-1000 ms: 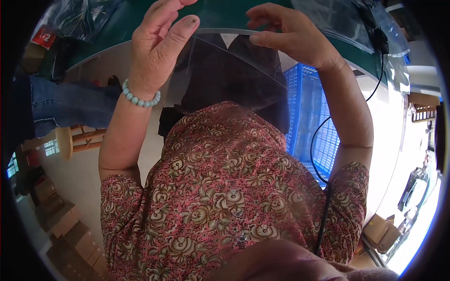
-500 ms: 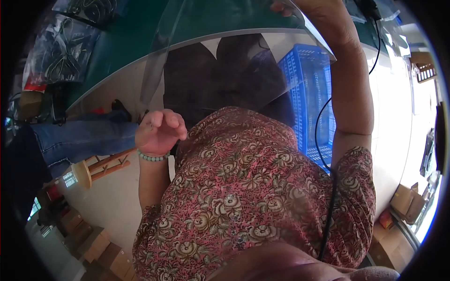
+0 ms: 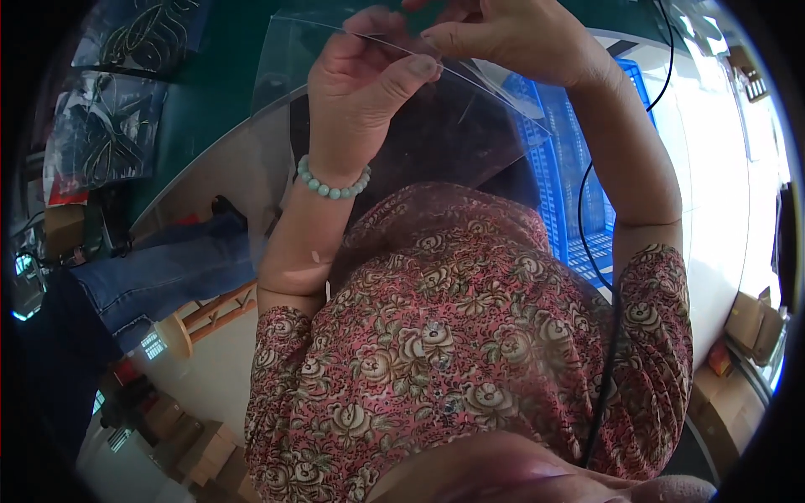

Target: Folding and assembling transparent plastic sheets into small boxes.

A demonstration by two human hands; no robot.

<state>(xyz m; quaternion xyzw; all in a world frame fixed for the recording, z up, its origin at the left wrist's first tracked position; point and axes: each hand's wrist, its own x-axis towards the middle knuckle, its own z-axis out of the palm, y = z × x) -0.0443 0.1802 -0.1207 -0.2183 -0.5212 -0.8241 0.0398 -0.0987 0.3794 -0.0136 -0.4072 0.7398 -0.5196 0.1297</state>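
A large, flat clear plastic bag (image 3: pixel 277 71) is stretched in front of me, its upper edge slanting down to the right. My left hand (image 3: pixel 356 96), with a pale green bead bracelet (image 3: pixel 335 192) at the wrist, pinches that edge between thumb and fingers. Close beside it, my right hand (image 3: pixel 520 38) is closed at the same edge, its thumb pointing left; its other fingertips are partly cut off by the top of the picture. Through the film I can see my dark lap.
On the green table (image 3: pixel 205 105), clear bags of coiled dark cables (image 3: pixel 109 126) lie at the left. A blue plastic crate (image 3: pixel 574 168) stands right of my lap. A black cord (image 3: pixel 583 210) hangs by my right arm. At the left is another person's jeans leg (image 3: pixel 168 272) near a wooden stool (image 3: pixel 214 314).
My left hand has risen from beside my body to the bag's edge and closed on it. The right hand has moved slightly left and down, bringing both hands together.
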